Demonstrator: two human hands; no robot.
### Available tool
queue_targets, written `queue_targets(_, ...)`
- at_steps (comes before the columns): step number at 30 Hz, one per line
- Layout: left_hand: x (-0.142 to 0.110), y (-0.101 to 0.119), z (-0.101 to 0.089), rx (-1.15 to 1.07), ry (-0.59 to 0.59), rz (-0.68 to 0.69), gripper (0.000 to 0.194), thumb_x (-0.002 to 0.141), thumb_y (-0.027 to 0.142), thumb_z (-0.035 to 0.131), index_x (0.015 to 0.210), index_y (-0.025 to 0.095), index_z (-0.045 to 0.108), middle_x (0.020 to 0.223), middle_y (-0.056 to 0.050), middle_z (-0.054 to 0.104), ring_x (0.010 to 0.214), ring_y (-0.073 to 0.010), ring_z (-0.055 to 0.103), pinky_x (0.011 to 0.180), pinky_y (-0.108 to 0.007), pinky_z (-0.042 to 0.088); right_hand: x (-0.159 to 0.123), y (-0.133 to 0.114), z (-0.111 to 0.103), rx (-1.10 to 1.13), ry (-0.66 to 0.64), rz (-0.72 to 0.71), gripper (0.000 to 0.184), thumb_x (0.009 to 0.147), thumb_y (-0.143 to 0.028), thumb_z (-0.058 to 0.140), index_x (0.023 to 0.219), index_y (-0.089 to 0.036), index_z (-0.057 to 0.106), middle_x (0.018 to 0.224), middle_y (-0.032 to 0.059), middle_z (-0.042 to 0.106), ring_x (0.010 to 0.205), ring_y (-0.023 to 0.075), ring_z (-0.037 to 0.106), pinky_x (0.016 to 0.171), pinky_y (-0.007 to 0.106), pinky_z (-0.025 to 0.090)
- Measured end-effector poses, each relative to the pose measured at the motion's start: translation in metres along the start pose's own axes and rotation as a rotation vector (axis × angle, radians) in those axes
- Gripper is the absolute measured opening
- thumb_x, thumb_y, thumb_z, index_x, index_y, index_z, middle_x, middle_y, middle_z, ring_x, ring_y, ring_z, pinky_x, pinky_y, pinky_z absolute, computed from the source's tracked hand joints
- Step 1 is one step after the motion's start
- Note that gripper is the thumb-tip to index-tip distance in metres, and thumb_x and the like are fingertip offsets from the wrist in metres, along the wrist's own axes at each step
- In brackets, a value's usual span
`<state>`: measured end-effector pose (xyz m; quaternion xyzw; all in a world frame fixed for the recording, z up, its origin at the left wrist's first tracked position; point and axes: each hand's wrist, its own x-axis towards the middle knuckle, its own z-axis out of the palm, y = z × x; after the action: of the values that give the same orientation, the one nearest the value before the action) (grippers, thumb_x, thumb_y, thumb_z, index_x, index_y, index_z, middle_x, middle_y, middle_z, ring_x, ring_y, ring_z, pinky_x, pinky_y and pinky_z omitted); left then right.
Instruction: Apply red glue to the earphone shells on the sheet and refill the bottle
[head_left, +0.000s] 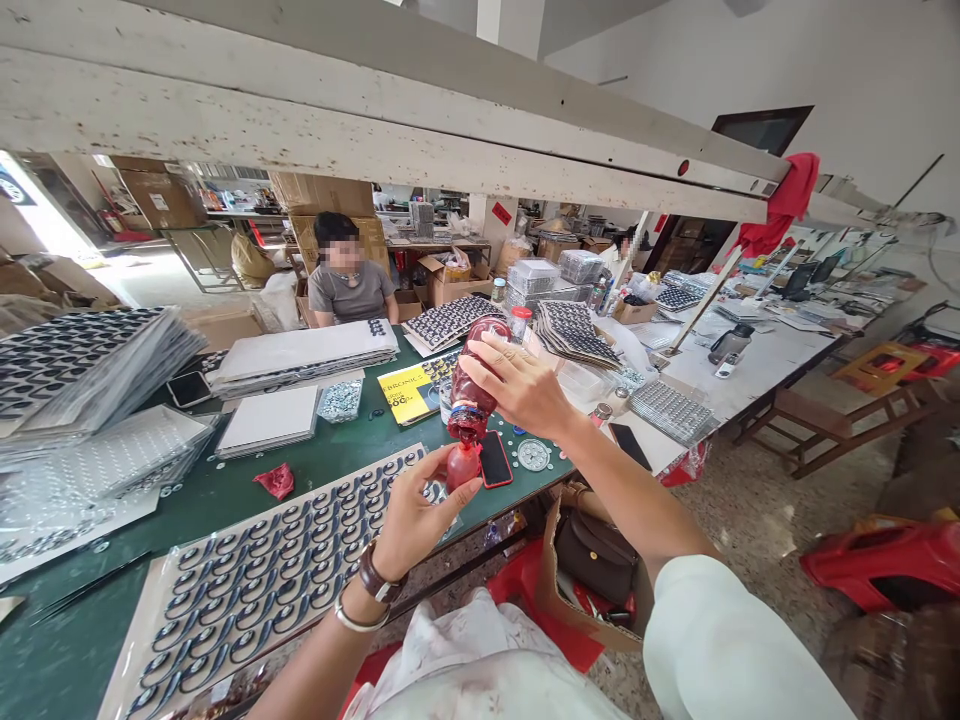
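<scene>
My right hand (525, 385) is wrapped round a large bottle of red liquid (474, 385), tipped mouth-down over the green table (330, 455). Just below it, my left hand (416, 515) pinches a small red bottle (463, 465), held upright under the big bottle's mouth; the two mouths meet. A phone in a red case (495, 458) lies on the table right beside the small bottle. A sheet of dark round stickers (255, 580) lies in front of my left wrist, which wears a watch and a bangle.
A person in a grey shirt (349, 285) sits across the table. Stacks of sticker sheets (82, 365), white boards (300, 355), a yellow booklet (409, 390) and a red scrap (276, 480) cover the table. A brown bag in a box (596, 555) stands by my knees. A white beam (375, 130) runs overhead.
</scene>
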<state>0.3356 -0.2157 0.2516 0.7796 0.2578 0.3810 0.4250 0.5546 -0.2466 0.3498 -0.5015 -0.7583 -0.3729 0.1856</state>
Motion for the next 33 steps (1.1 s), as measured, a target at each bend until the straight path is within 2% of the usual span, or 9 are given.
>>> queue_targets(14, 0.0005, 0.0014, -0.0006, -0.008, -0.009, -0.001, 0.048, 0.078, 0.041, 0.076, 0.120, 0.019, 0.065, 0.108, -0.006, 0.074, 0.089, -0.0208, 0.070, 0.083, -0.032, 0.057, 0.0012, -0.0009, -0.0031, -0.021, 0.016, -0.004, 0.037, 0.099, -0.020, 0.047, 0.136, -0.015, 0.053, 0.140, 0.0121, 0.056, 0.138, 0.0276, 0.043, 0.111, 0.045, 0.043)
queue_targets(22, -0.0014, 0.0023, -0.0005, -0.021, -0.015, -0.014, 0.049, 0.078, 0.042, 0.076, 0.120, 0.018, 0.065, 0.108, -0.007, 0.074, 0.089, -0.0213, 0.070, 0.083, -0.033, 0.057, 0.0013, -0.0017, -0.0032, -0.025, 0.005, 0.008, 0.037, 0.100, -0.022, 0.046, 0.136, -0.017, 0.052, 0.141, 0.0110, 0.056, 0.138, 0.0274, 0.043, 0.111, 0.049, 0.042)
queue_targets(33, -0.0021, 0.0035, 0.0000, -0.025, -0.019, -0.024, 0.049, 0.078, 0.042, 0.076, 0.120, 0.017, 0.065, 0.108, -0.008, 0.074, 0.089, -0.0216, 0.070, 0.084, -0.034, 0.057, 0.0004, -0.0021, -0.0035, -0.009, 0.006, -0.002, 0.037, 0.100, -0.020, 0.046, 0.136, -0.016, 0.052, 0.142, 0.0112, 0.055, 0.140, 0.0273, 0.041, 0.113, 0.045, 0.042)
